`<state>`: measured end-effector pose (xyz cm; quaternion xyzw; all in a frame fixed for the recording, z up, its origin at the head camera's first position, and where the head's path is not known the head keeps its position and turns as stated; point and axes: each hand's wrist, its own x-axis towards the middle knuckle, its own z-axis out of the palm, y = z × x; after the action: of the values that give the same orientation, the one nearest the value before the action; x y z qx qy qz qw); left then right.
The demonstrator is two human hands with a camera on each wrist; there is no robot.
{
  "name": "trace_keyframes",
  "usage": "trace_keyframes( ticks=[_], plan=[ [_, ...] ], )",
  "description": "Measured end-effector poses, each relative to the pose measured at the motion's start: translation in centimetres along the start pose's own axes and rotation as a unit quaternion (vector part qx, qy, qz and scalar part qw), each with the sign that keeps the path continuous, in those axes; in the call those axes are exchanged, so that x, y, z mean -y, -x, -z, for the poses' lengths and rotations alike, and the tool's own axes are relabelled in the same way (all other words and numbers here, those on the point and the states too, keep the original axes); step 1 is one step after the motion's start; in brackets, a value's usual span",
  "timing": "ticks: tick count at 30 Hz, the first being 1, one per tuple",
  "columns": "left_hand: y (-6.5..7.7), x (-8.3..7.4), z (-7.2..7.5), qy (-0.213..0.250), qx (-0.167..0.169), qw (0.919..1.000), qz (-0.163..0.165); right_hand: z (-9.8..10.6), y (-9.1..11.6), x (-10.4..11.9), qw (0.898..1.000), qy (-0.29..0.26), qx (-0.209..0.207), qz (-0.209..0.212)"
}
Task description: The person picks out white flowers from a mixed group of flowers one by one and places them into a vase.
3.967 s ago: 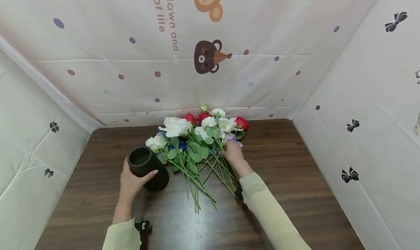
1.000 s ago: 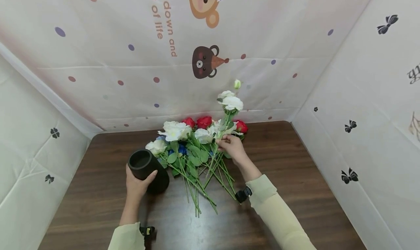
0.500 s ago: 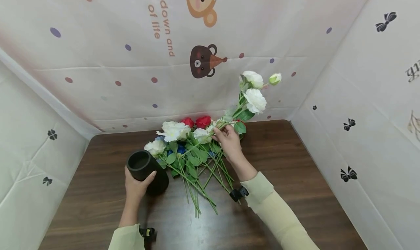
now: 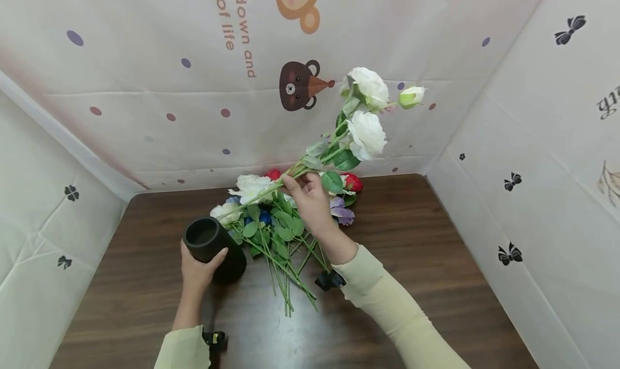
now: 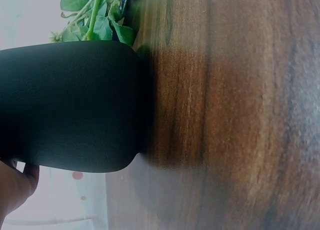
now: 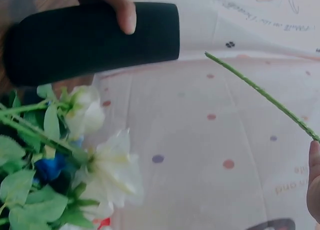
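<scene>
My left hand (image 4: 199, 269) grips a black cylindrical vase (image 4: 230, 258) that stands on the table, thumb across its near side. Between the thumb and fingers of my right hand (image 4: 312, 205) is the stem of a white artificial flower spray (image 4: 366, 135), raised above the pile with two full blooms and a bud pointing up and right. In the right wrist view the bare stem end (image 6: 240, 75) lies past the vase's mouth, apart from it. A pile of artificial flowers (image 4: 286, 224) lies right of the vase, with white, red, blue and purple blooms and green stems toward me.
The brown wooden table (image 4: 411, 283) carries the vase and flowers. A printed white cloth backdrop (image 4: 160, 121) rises at its far edge, and white cloth side walls (image 4: 533, 224) stand left and right. A purple flower (image 4: 342, 211) lies at the pile's right side.
My right hand has drawn the white flower spray up out of the pile and moved it left toward the vase, its stem tilting over. My left hand stays on the vase.
</scene>
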<state>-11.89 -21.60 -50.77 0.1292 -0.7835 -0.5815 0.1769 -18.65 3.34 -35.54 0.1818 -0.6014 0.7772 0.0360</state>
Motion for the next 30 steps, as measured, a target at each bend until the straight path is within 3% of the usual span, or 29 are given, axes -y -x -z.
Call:
trace_keyframes(
  ticks=[5,9,14,21,27,30],
  plan=[
    [0.0,0.0,0.1,0.001,-0.004,1.0,0.004,-1.8,0.1,-0.2,0.999,0.003,0.024,-0.022],
    [0.0,0.0,0.3,-0.002,-0.008,1.0,0.004,-2.8,0.3,-0.8,0.995,0.059,0.054,-0.056],
    [-0.1,-0.1,0.4,-0.005,-0.005,1.0,-0.003,-3.5,0.5,-1.4,0.978,0.156,0.07,-0.116],
    [-0.1,0.0,0.1,-0.01,-0.009,0.9999,-0.002,-4.6,0.2,-2.3,0.982,0.162,0.077,-0.052],
    [-0.2,0.2,0.1,-0.016,-0.014,0.9997,-0.01,-5.5,0.1,-2.4,0.971,0.187,0.1,-0.11],
    [-0.2,0.2,0.0,-0.018,-0.012,0.9997,-0.008,-6.0,0.0,-2.6,0.965,0.213,0.102,-0.115]
  ],
)
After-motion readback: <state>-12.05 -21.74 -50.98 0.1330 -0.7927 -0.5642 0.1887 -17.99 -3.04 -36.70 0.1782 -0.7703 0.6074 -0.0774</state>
